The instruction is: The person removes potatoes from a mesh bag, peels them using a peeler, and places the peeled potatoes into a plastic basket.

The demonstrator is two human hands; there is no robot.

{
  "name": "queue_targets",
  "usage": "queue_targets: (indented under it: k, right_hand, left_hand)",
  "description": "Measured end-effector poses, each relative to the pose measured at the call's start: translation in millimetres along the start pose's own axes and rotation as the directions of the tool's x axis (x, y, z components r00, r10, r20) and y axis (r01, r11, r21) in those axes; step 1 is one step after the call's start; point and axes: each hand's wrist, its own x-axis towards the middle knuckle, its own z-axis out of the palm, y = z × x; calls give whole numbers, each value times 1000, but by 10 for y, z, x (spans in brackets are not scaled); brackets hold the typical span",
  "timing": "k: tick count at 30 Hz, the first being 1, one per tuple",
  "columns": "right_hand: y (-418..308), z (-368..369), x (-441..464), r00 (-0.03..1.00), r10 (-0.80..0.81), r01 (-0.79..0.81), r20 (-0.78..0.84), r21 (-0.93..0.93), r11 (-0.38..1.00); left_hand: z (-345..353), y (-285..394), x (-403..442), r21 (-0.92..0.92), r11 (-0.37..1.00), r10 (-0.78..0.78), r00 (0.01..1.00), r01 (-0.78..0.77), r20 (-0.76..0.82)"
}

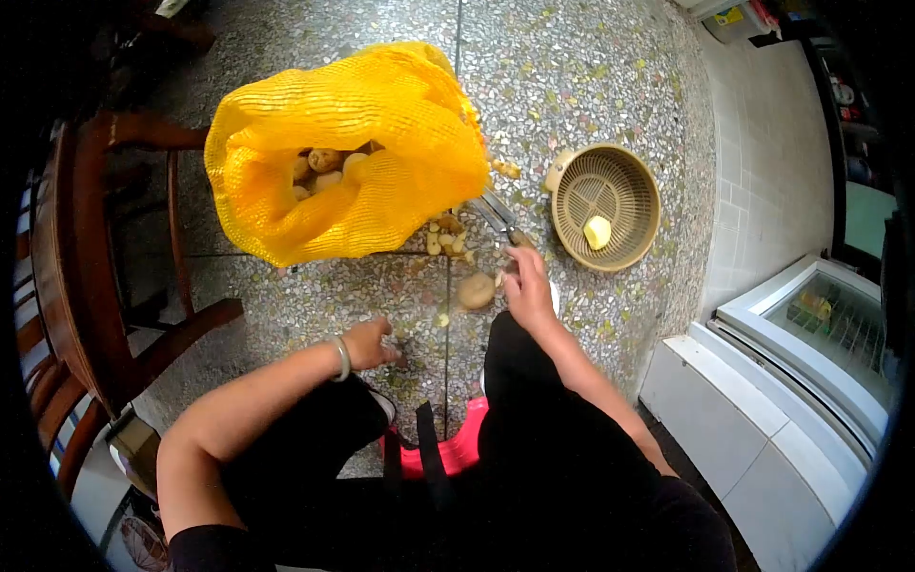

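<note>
My right hand (531, 284) is over the floor with its fingers apart, holding nothing I can see. Its fingertips are close to the brown handle of a metal-bladed knife (496, 217); whether they touch it I cannot tell. Just left of that hand lies an unpeeled potato (476, 292). My left hand (367, 345), below a pale bangle (341, 358), hovers with fingers spread and nothing in them. A large yellow mesh bag (353, 105) stands ahead, its mouth gaping over several potatoes (324, 160). To the right, a beige basket (652, 205) holds one peeled yellow piece (598, 232).
Peelings (446, 240) are scattered on the speckled floor (610, 86) beside the bag. Wooden chair parts (86, 276) crowd the left. A white glass-topped cabinet (810, 324) stands at the right. Something pink (462, 439) shows between my legs.
</note>
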Motion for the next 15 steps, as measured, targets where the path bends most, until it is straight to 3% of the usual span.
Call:
queue_targets:
  k: [1,2,4,5,6,7,8,9,10,12,13,15]
  right_hand:
    - [-11,-18,67,971,-221,184,-93,-299,936]
    - [-22,-27,108,973,-213,176,-94,-300,937]
    - [-71,-39,241,972,-232,149,-47,-641,753]
    - [35,-16,313,985,-173,118,-21,-653,748]
    - [105,-38,393,984,-179,120,-23,-656,745]
    - [167,-66,467,996,-87,78,13,-590,804]
    - [206,-94,519,998,5,26,58,-522,852]
    - [219,-108,546,1000,-19,16,-5,-386,922]
    - [234,-120,519,1000,-17,15,-2,-387,922]
    - [247,-141,492,982,-163,142,-92,-208,968]
    - [209,-155,460,982,-163,141,-92,-208,968]
    - [71,-233,355,991,-114,101,-64,-179,979]
  left_hand:
    - [-85,155,-25,-16,999,44,998,-43,46]
    - [-200,337,-43,-36,996,87,992,-84,91]
    - [-307,290,260,-74,894,423,887,-442,-182]
    - [-579,409,310,-8,911,385,856,-413,-345]
    - [-909,534,353,49,926,347,795,-373,-498]
    - [-1216,490,456,-221,909,149,772,-352,-618]
    - [-1555,435,407,-215,881,119,637,-421,-762]
    - [-1754,357,361,-382,771,-17,584,-509,-812]
    - [-1835,294,338,-514,619,-167,539,-594,-825]
    - [-1550,290,431,-264,941,-193,307,-210,-932]
    - [-1274,409,476,-67,943,33,291,-326,-956]
    - [-691,778,546,-107,944,67,502,-311,-862]
